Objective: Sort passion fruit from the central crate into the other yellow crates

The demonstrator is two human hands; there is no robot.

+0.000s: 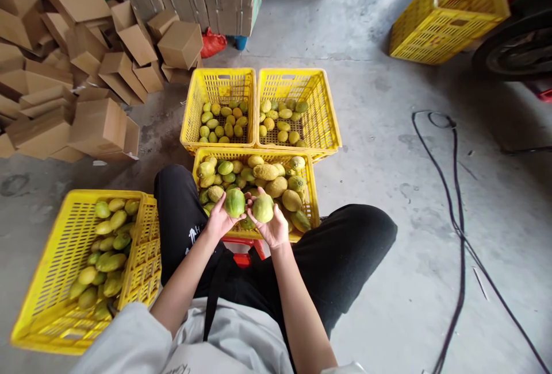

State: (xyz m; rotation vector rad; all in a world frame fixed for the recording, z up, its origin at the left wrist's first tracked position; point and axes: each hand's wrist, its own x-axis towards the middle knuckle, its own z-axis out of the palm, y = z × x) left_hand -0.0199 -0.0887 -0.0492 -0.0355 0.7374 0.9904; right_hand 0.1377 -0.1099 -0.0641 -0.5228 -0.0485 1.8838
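My left hand (221,220) is closed round a round green fruit (235,203). Beside it, my right hand (275,229) holds a paler yellow-green fruit (263,208). Both fruits are side by side above the front edge of a yellow crate (314,190) between my knees. That crate holds several yellow and green fruits, among them a bumpy yellow one (265,172). Just beyond stand two more yellow crates, the left one (188,115) and the right one (330,112), each with several smaller fruits on the bottom.
At the left, another yellow crate (41,265) contains several green-yellow fruits. Cardboard boxes (97,124) are heaped at the upper left. A yellow crate (431,29) stands upper right near a wheel (517,46). A black cable (461,224) lies on the grey floor.
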